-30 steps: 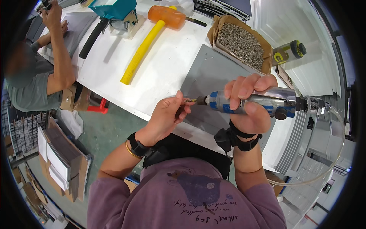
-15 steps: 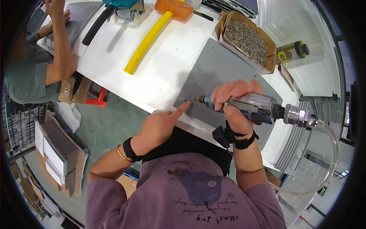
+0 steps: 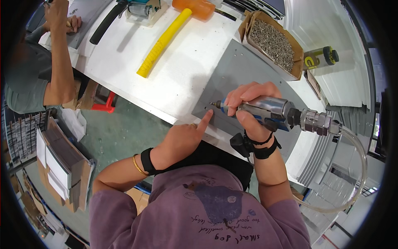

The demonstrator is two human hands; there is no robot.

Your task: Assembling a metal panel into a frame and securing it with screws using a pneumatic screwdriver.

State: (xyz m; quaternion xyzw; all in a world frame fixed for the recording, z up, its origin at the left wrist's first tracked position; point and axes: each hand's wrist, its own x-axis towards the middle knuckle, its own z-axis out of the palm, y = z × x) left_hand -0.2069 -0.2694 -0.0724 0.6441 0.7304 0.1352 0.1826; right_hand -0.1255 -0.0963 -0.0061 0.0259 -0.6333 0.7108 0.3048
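My right hand (image 3: 248, 106) grips a silver and blue air screwdriver (image 3: 269, 111) lying almost level, its tip at a hole near the left edge of a grey metal panel (image 3: 244, 68). A clear hose (image 3: 356, 166) runs from the tool's back end. My left hand (image 3: 182, 139) rests at the panel's near edge with the forefinger stretched out, its tip touching the panel just below the tool's bit. Nothing shows in that hand.
A white bench (image 3: 186, 62) carries the panel, a yellow-handled orange mallet (image 3: 170, 35), a cardboard box of screws (image 3: 273, 41) and a yellow-green can (image 3: 317, 58). Another person (image 3: 37, 70) works at the far left. Stacked sheets (image 3: 58, 166) stand on the floor.
My right hand has brought the tool's tip lower and left onto the panel's edge. My left hand went from pinching at the bit to pointing with one finger at the panel.
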